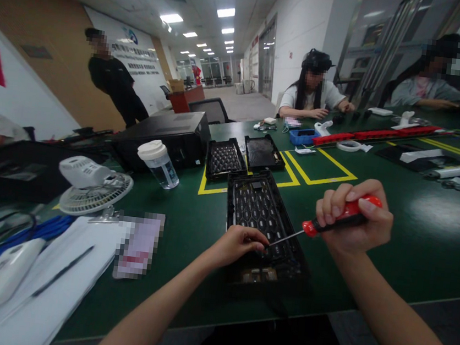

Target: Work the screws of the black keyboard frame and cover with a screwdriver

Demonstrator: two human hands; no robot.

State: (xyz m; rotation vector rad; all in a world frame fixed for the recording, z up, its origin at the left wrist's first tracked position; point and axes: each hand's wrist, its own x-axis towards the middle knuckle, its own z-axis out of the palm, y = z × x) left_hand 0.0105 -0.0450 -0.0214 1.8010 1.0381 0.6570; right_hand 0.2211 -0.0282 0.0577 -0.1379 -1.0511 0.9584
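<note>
In front of me on the green table lies a black panel housing [257, 209] with rows of hexagon-like cells and an open, exposed inside. My right hand [357, 220] is wrapped around the handle of a red and black screwdriver [339, 217], whose thin shaft slants down to the left into the housing. At the shaft's tip, my left hand [240, 245] rests over the housing with thumb and forefinger pinched together. Whatever lies between those fingertips is too small or hidden to make out. Brownish circuit parts [257, 275] show at the housing's near end.
Two similar black housing parts [226, 158] lie farther back inside yellow tape lines [249, 186]. Leftward stand a lidded cup [159, 163], a white fan [94, 193], a phone [138, 248] and papers [74, 265] with a pen. Co-workers [314, 91] sit across the table; another person [114, 79] stands behind.
</note>
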